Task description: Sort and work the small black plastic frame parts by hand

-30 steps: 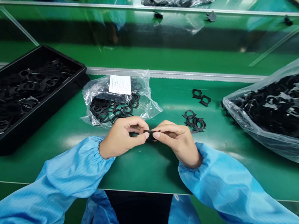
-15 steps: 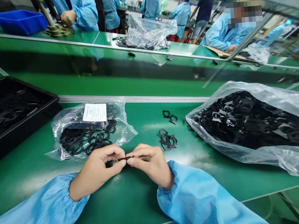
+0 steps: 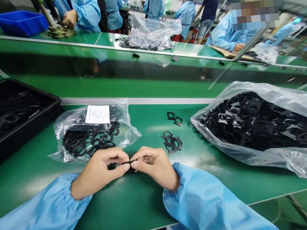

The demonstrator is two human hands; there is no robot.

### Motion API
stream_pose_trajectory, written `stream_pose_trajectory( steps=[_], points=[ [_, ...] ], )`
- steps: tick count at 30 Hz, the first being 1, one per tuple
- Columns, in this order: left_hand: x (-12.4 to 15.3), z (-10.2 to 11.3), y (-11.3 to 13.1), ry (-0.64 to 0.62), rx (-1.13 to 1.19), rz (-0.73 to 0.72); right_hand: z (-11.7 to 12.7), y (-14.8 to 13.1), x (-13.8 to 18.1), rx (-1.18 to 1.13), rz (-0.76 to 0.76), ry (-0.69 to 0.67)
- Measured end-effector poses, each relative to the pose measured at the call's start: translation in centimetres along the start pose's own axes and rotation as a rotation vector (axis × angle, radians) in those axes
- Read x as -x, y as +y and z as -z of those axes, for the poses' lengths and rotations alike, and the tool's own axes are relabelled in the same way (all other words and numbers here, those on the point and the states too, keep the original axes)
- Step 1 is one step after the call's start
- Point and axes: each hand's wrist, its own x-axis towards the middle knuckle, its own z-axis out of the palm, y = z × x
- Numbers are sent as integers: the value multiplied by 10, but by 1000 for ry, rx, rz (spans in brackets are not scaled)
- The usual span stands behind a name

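Between my two hands, just above the green tabletop (image 3: 118,207), is a thin black plastic part (image 3: 130,162), seen edge-on. My left hand (image 3: 102,171) pinches its left end between thumb and fingers. On the other end, the thumb and fingers of my right hand (image 3: 155,166) are closed. My fingers hide most of the part, so its full shape does not show. Beyond my right hand lies a small group of black ring-shaped frames (image 3: 172,142), with two more frames (image 3: 174,118) farther back. A clear bag of black rings (image 3: 89,140) lies just behind my left hand.
At the left stands a black bin (image 3: 48,111) full of black parts. A large open plastic bag (image 3: 243,162) heaped with black pieces fills the right side. Behind a green partition (image 3: 140,82), people in blue smocks work near a blue tray (image 3: 19,24).
Both hands stay together on the black part, with only slight shifts of the fingers and wrists. The things on the table lie as before.
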Motion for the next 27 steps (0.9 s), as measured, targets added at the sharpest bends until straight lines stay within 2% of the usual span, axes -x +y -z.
stream_pose_trajectory(
  steps=[9,17,27],
  points=[
    [-6,8,0,42,291,239,8,-1,-9,-179,-170,-70],
    [-6,10,-2,21,422,239,9,0,-11,-264,-242,-87],
    [-6,9,-6,60,413,218,10,-1,-11,-231,-261,-93]
  ],
)
